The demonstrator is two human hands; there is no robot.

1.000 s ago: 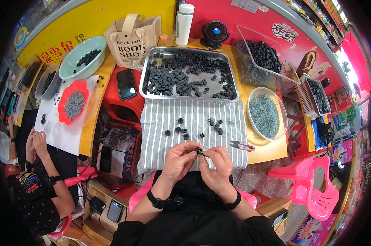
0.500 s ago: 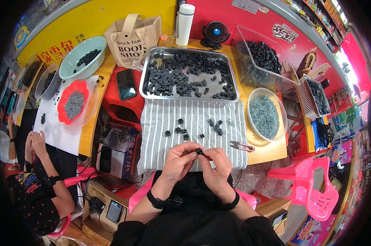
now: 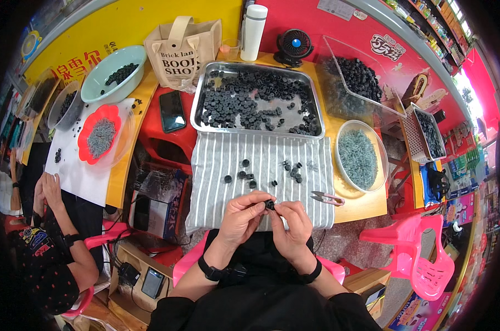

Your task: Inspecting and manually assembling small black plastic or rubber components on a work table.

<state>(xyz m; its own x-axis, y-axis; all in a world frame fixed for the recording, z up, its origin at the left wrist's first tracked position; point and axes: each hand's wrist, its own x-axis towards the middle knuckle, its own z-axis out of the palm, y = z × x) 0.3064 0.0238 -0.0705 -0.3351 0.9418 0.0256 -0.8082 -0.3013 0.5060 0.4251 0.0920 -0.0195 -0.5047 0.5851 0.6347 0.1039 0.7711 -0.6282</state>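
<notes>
Left hand [image 3: 241, 219] and right hand [image 3: 292, 225] still pinch one black part [image 3: 269, 204], perhaps slightly turned, over the striped cloth [image 3: 210, 201], near side; handling continues.

Most of the small black part [image 3: 270, 204] is hidden in the grip of the left hand [image 3: 240, 217] and the right hand [image 3: 292, 223]; its details are too small to tell. The striped cloth [image 3: 219, 201] covers much of the near desk [image 3: 366, 206]. The grey bits [image 3: 357, 157] at right blend together, too fine to separate. The view's near edge cuts off the black shirt [image 3: 266, 309]; the shelf goods [image 3: 426, 25] at far right are blurred.
</notes>
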